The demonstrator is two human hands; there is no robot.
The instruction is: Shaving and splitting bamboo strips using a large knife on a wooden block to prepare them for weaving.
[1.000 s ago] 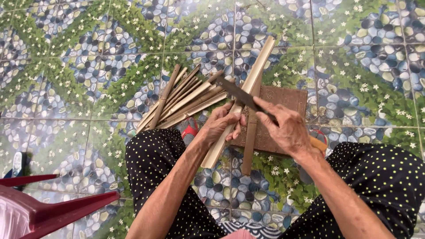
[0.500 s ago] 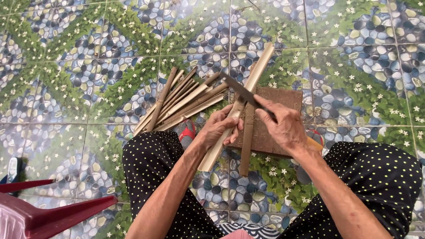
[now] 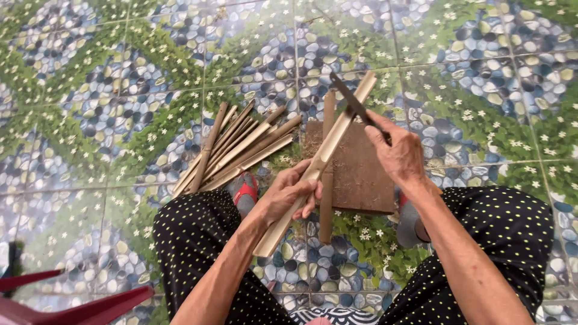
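My left hand [image 3: 291,194] grips a long pale bamboo strip [image 3: 337,138] that slants from near my knees up to the right, across a brown wooden board [image 3: 361,174]. My right hand [image 3: 397,150] holds a dark knife [image 3: 352,102], its blade raised and lying against the upper part of that strip. A second, darker strip [image 3: 326,204] lies upright on the board beside my left hand. A bundle of split bamboo strips [image 3: 238,150] rests on the floor to the left of the board.
The floor [image 3: 120,90] is tiled with a pebble and flower pattern. My legs in black dotted trousers [image 3: 192,241] frame the board. A red sandal [image 3: 245,192] shows by my left knee. A red plastic edge [image 3: 72,307] sits at the bottom left.
My right hand has lifted the knife from low on the strip to its upper end. The view has shifted, and the darker strip now lies apart on the board.
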